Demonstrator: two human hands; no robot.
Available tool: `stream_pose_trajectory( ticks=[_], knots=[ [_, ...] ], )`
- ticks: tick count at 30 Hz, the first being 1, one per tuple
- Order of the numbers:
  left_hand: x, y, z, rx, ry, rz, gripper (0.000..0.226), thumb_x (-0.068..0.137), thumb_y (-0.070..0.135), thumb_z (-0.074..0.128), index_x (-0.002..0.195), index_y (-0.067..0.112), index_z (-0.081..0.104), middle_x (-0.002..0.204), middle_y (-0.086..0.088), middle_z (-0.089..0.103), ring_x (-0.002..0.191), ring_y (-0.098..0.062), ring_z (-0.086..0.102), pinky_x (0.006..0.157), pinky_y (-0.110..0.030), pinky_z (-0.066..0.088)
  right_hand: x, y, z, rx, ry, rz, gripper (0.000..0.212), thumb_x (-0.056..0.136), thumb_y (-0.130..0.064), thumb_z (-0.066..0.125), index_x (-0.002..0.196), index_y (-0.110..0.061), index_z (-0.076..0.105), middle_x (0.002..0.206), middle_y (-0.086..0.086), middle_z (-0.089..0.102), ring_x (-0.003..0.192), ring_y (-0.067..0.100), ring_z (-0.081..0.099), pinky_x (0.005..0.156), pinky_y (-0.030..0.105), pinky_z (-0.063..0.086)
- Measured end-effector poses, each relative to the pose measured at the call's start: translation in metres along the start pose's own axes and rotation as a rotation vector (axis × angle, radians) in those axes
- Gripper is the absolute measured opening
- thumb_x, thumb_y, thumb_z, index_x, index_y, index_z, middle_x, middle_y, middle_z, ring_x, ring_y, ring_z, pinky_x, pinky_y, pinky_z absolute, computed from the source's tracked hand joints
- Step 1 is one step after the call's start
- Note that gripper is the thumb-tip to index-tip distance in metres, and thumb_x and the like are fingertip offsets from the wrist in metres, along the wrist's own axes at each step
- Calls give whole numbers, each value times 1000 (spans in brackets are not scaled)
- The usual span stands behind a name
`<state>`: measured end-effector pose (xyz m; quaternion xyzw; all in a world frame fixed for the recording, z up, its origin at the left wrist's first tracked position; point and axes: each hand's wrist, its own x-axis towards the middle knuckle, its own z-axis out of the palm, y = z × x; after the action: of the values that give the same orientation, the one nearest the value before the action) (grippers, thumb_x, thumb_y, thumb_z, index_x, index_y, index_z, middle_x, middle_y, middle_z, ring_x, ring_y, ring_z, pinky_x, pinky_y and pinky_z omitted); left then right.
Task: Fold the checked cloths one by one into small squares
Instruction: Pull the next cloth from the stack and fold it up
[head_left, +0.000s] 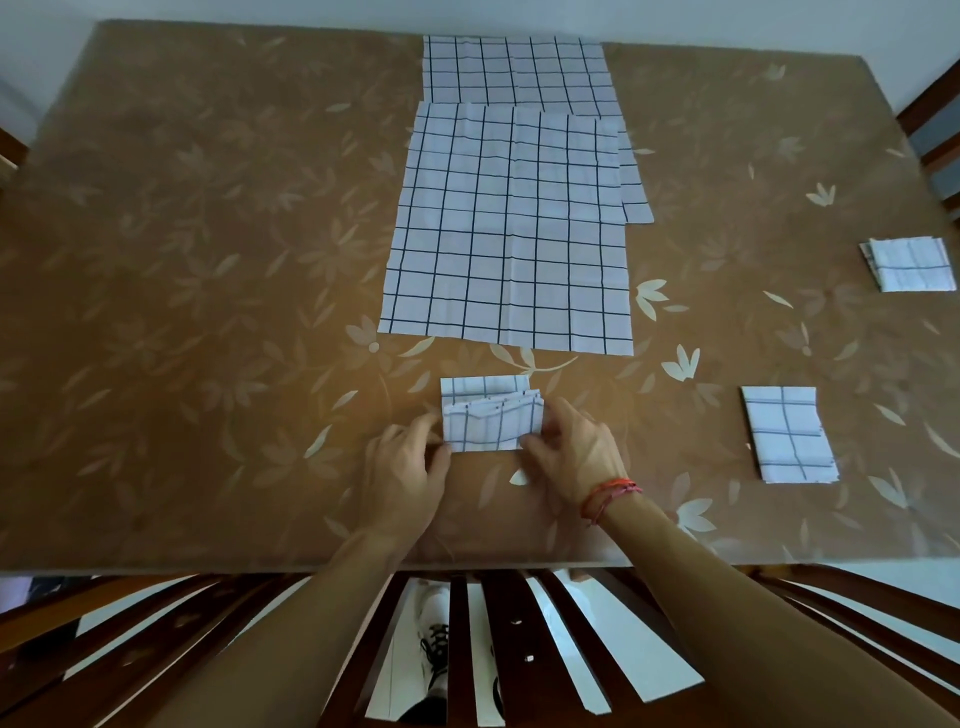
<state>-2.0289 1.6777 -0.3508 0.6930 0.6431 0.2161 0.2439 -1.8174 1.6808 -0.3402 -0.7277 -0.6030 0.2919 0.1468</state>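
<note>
Your left hand (410, 457) and right hand (569, 452) each pinched a near corner of the half-folded cloth (491, 421). Matching the raised edge to the far edge, then pressing the crease flat, would have squared it.

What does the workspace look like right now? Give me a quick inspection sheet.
Surface: brown leaf-patterned table.
Job's things: half-folded cloth between both hands; flat cloths stacked beyond it; folded square at right; folded pile far right.
Clutter: nothing seen.
Grippers: left hand and right hand pinch the half-folded cloth's near corners.
Cables: nothing seen.
Surroundings: wooden chair below the table edge; shoe under it.
</note>
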Motion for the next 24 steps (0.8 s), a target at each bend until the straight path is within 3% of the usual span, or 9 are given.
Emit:
stream_pose_trajectory(
  ticks=[6, 9, 18, 20, 24],
  knots=[
    [9, 3, 0, 1, -20, -35, 26, 90, 21, 61, 116, 20, 60, 79, 14, 59, 86, -15, 51, 88, -36, 37, 7, -3, 5, 49, 27, 19, 38, 82, -33, 63, 119, -29, 55, 90, -3, 65, 86, 19, 60, 73, 31, 49],
    [13, 1, 3, 35, -27, -30, 27, 92, 23, 58, 119, 21, 58, 78, 13, 56, 84, -12, 47, 89, -35, 35, 11, -5, 5, 51, 20, 32, 39, 84, -33, 64, 122, -31, 54, 84, -10, 61, 86, 20, 61, 76, 36, 53],
    [18, -7, 13, 270, 7, 74, 34, 92, 23, 52, 125, 15, 56, 94, 2, 63, 88, -19, 51, 81, -37, 41, 22, -12, 1, 35, 6, 71, 43, 86, -34, 64, 127, -33, 51, 73, -12, 58, 79, 17, 62, 73, 36, 54],
    [18, -8, 12, 312, 36, 155, 39, 90, 20, 53, 129, 12, 54, 109, -2, 59, 98, -20, 50, 82, -36, 42, 22, -14, 1, 31, 1, 78, 43, 86, -34, 63, 127, -34, 50, 73, -11, 59, 77, 17, 62, 71, 37, 55],
    [20, -11, 12, 385, -61, 329, 46, 97, 16, 43, 142, 7, 45, 148, -6, 43, 140, -22, 34, 103, -38, 37, 22, -14, 2, 10, 8, 62, 43, 85, -33, 62, 125, -36, 47, 70, -10, 57, 71, 18, 62, 68, 38, 55]
  ],
)
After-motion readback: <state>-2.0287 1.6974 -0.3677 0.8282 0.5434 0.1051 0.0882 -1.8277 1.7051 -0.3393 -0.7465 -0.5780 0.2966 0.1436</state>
